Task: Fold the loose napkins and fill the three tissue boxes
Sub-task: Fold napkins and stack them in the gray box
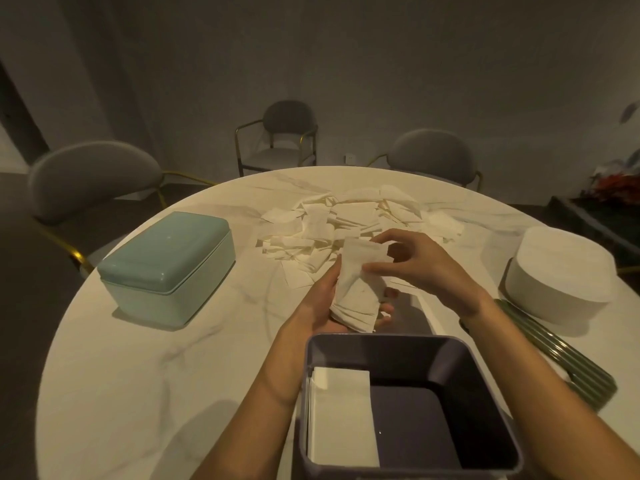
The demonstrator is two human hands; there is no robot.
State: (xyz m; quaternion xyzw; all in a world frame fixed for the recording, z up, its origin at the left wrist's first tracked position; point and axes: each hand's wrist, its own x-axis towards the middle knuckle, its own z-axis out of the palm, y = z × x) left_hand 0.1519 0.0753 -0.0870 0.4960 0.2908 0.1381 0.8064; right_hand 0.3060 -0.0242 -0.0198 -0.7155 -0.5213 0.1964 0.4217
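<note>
A heap of loose white napkins (349, 220) lies at the far middle of the round table. My left hand (322, 299) cradles a small stack of folded napkins (356, 303) just past the open purple box (412, 348). My right hand (415, 261) pinches the top napkin (367, 252) of that stack between thumb and fingers. Inside the purple box, a pile of folded napkins (341, 417) fills the left half; the right half is bare. A mint green box (166, 265) with its lid on stands at the left. A white box (561, 275) sits at the right.
The marble table (138, 375) is round and pale. A ribbed dark green lid (554, 358) lies at the right, between the white box and the purple one. Grey chairs (93, 178) stand round the far side.
</note>
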